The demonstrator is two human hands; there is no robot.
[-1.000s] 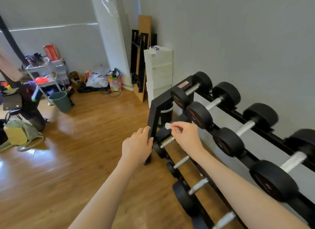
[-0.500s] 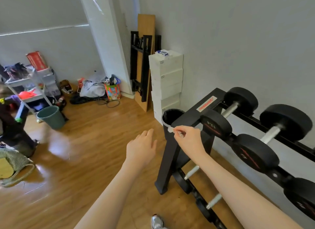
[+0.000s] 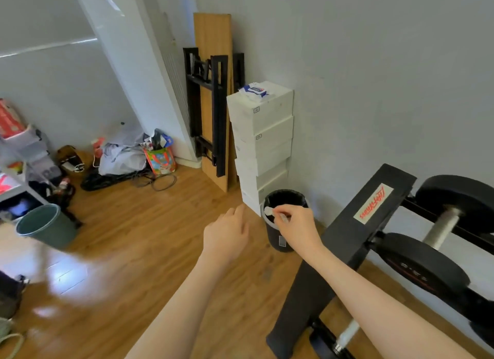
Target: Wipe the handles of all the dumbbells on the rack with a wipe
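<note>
My right hand [image 3: 295, 229] pinches a small crumpled white wipe [image 3: 269, 211] just above the rim of a black waste bin [image 3: 278, 239]. My left hand [image 3: 227, 234] hovers beside it with relaxed fingers, holding nothing. The black dumbbell rack [image 3: 355, 233] stands at the right, its end frame bearing a red-lettered label. One black dumbbell [image 3: 441, 226] with a silver handle lies on the top tier. Another silver handle [image 3: 347, 332] shows on a lower tier. A blue and white pack of wipes [image 3: 253, 90] lies on top of a stack of white boxes.
The stack of white boxes [image 3: 260, 142] stands against the wall behind the bin. A wooden board and black frames [image 3: 212, 96] lean in the corner. A green bucket [image 3: 45, 225], bags [image 3: 160, 158] and a shelf cart [image 3: 18, 155] sit at the left on the wooden floor.
The view has swung left from the rack toward the bin. My right hand carried the wipe from the lower dumbbells to above the bin. My left hand let go of the rack frame.
</note>
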